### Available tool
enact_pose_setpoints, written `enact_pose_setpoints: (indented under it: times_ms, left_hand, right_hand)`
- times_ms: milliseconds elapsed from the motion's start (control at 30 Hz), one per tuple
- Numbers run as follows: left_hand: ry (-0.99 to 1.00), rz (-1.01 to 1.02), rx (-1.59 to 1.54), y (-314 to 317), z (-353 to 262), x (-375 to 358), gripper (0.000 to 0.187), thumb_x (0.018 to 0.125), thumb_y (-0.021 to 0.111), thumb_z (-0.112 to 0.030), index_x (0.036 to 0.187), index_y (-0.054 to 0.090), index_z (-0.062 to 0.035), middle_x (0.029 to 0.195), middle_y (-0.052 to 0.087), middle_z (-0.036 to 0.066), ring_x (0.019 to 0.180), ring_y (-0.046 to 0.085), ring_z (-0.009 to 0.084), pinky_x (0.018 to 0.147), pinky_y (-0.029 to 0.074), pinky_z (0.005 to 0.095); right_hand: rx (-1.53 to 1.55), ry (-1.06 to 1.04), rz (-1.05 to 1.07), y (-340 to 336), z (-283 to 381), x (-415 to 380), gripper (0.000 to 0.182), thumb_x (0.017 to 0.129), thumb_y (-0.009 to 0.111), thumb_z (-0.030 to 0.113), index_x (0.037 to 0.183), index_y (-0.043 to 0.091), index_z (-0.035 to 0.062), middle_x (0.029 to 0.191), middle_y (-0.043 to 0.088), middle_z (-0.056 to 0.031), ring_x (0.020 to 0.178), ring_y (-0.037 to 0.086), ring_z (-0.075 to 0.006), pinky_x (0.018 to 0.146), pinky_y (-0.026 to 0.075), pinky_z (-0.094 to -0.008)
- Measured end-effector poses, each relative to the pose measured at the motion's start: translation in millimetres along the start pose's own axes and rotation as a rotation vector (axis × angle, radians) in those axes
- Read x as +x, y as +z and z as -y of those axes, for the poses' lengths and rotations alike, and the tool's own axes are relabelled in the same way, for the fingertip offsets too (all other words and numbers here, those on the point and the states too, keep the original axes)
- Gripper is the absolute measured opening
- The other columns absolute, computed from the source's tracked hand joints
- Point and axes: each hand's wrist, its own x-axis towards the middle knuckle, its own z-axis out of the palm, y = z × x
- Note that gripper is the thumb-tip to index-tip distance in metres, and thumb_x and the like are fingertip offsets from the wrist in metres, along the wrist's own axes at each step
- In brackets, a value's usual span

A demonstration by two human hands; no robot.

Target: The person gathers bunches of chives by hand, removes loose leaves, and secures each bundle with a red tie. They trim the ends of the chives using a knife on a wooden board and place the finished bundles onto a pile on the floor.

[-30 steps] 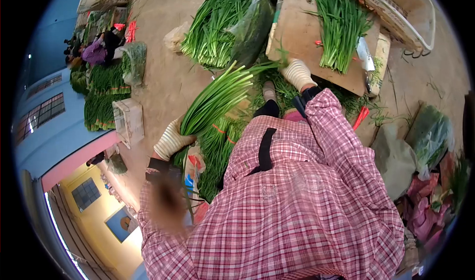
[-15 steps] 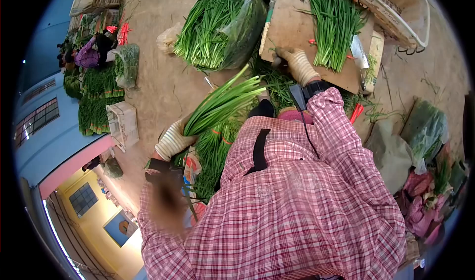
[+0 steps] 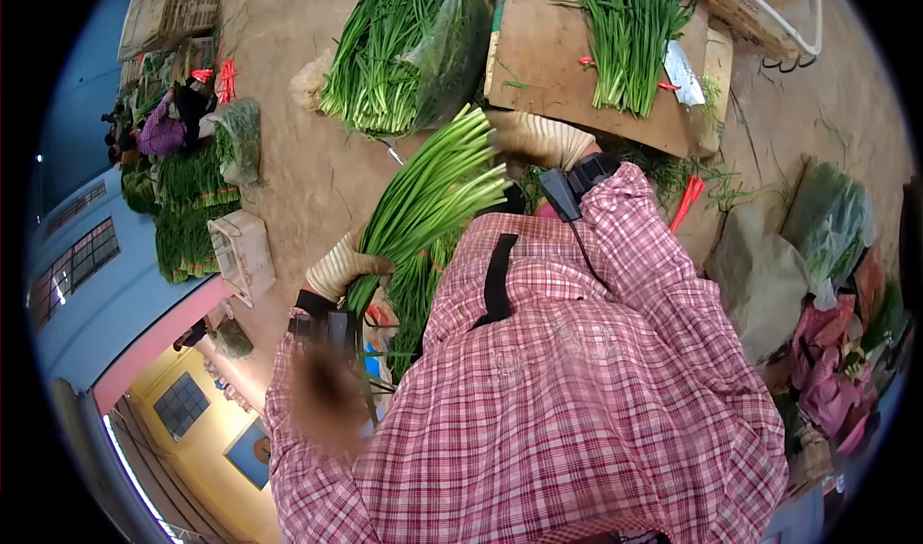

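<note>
Left of the board (image 3: 548, 49) and nearer the wearer's body, a bunch of green stalks (image 3: 418, 198) slants through the air, its long axis running from a leafy lower-left end to cut ends at the upper right, which point towards the board's near left corner. The left hand (image 3: 348, 265), in a pale ribbed glove, reaches up from below and is curled tightly around the leafy end, wrist banded in black. The stalks are long, slim and glossy, deep green paling to whitish at the cut ends, which fan slightly unevenly. Under them, also left of the board, hang more greens (image 3: 409, 309).

Just off the board's near edge, the right hand (image 3: 540, 138), gloved alike, stretches leftward with its back up, right beside the cut ends; its fingertips blur, so whether they pinch any stalk I cannot tell. On the board's right half lies a second bunch (image 3: 630, 39), pale ends towards the wearer. At the board's right edge is a broad metal blade (image 3: 684, 73).
</note>
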Motion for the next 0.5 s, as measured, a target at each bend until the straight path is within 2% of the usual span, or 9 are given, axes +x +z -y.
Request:
enact_pose_setpoints:
  times_ms: [67, 100, 200, 233, 300, 400, 433, 467, 500]
  left_hand:
    - [0.028, 0.073, -0.094, -10, 12, 4, 0.045, 0.070, 0.066, 0.004, 0.113, 0.056, 0.0006, 0.077, 0.061, 0.004, 0.062, 0.056, 0.0123, 0.059, 0.046, 0.0248]
    - [0.026, 0.068, -0.093, -15, 16, 3, 0.045, 0.070, 0.066, 0.004, 0.113, 0.056, 0.0006, 0.077, 0.061, 0.004, 0.062, 0.056, 0.0123, 0.059, 0.046, 0.0248]
    - [0.010, 0.022, -0.168, -24, 26, -1, 0.044, 0.070, 0.066, 0.002, 0.113, 0.055, 0.0002, 0.077, 0.062, 0.005, 0.062, 0.057, 0.0125, 0.059, 0.046, 0.0249]
    - [0.015, 0.029, -0.160, -25, 26, 0, 0.044, 0.071, 0.066, 0.002, 0.113, 0.055, 0.0000, 0.077, 0.062, 0.006, 0.062, 0.057, 0.0126, 0.059, 0.046, 0.0248]
    - [0.013, 0.040, -0.150, -24, 25, 0, 0.044, 0.071, 0.066, 0.001, 0.114, 0.054, -0.0003, 0.077, 0.062, 0.007, 0.062, 0.057, 0.0128, 0.059, 0.046, 0.0247]
    - [0.006, 0.000, -0.206, -17, 19, 2, 0.046, 0.072, 0.065, 0.002, 0.116, 0.053, -0.0005, 0.077, 0.062, 0.007, 0.062, 0.057, 0.0126, 0.059, 0.046, 0.0248]
    - [0.020, 0.006, -0.146, -16, 14, 1, 0.047, 0.072, 0.065, 0.002, 0.117, 0.053, -0.0004, 0.077, 0.061, 0.006, 0.062, 0.057, 0.0123, 0.058, 0.046, 0.0248]
    - [0.033, 0.011, -0.093, -13, 13, 1, 0.047, 0.072, 0.065, 0.003, 0.118, 0.053, -0.0004, 0.077, 0.061, 0.005, 0.062, 0.057, 0.0120, 0.058, 0.046, 0.0248]
    - [0.038, 0.009, -0.096, -12, 11, 3, 0.047, 0.072, 0.065, 0.003, 0.118, 0.053, -0.0004, 0.077, 0.061, 0.005, 0.062, 0.057, 0.0120, 0.058, 0.046, 0.0248]
  right_hand:
    - [0.058, 0.042, 0.027, -13, -4, -2, 0.038, 0.083, 0.059, 0.007, 0.120, 0.056, -0.0009, 0.080, 0.062, -0.0045, 0.059, 0.051, -0.0075, 0.049, 0.039, -0.0223]
    - [0.200, -0.024, -0.207, -13, 1, -9, 0.026, 0.082, 0.061, 0.005, 0.106, 0.066, -0.0028, 0.078, 0.061, -0.0020, 0.048, 0.041, -0.0039, 0.042, 0.031, -0.0212]
    - [0.494, -0.071, -0.377, -72, -60, 21, 0.039, 0.085, 0.060, 0.011, 0.123, 0.058, 0.0021, 0.090, 0.066, -0.0076, 0.067, 0.060, -0.0113, 0.056, 0.046, -0.0234]
    - [0.495, -0.076, -0.374, -52, -38, 16, 0.039, 0.085, 0.060, 0.011, 0.123, 0.058, 0.0021, 0.090, 0.066, -0.0076, 0.067, 0.060, -0.0113, 0.056, 0.046, -0.0234]
    - [0.335, -0.092, -0.148, -2, 1, -1, 0.045, 0.085, 0.063, 0.017, 0.125, 0.052, -0.0012, 0.094, 0.066, -0.0102, 0.066, 0.060, -0.0137, 0.055, 0.048, -0.0263]
    - [-0.347, 0.111, 0.203, 8, 21, -2, 0.037, 0.080, 0.065, 0.018, 0.113, 0.063, 0.0015, 0.089, 0.069, -0.0078, 0.080, 0.063, -0.0137, 0.064, 0.050, -0.0261]
    - [-0.553, -0.015, 0.041, -7, -3, 11, 0.025, 0.078, 0.067, 0.016, 0.098, 0.068, 0.0005, 0.081, 0.068, -0.0053, 0.078, 0.063, -0.0127, 0.068, 0.050, -0.0266]
    - [-0.507, -0.070, -0.317, -8, -7, 17, 0.019, 0.077, 0.068, 0.017, 0.089, 0.069, 0.0018, 0.079, 0.067, -0.0049, 0.077, 0.063, -0.0140, 0.073, 0.050, -0.0285]
    - [-0.357, -0.151, -0.406, -12, -10, 19, 0.023, 0.074, 0.070, 0.021, 0.090, 0.070, 0.0041, 0.087, 0.068, -0.0067, 0.081, 0.064, -0.0185, 0.075, 0.051, -0.0304]
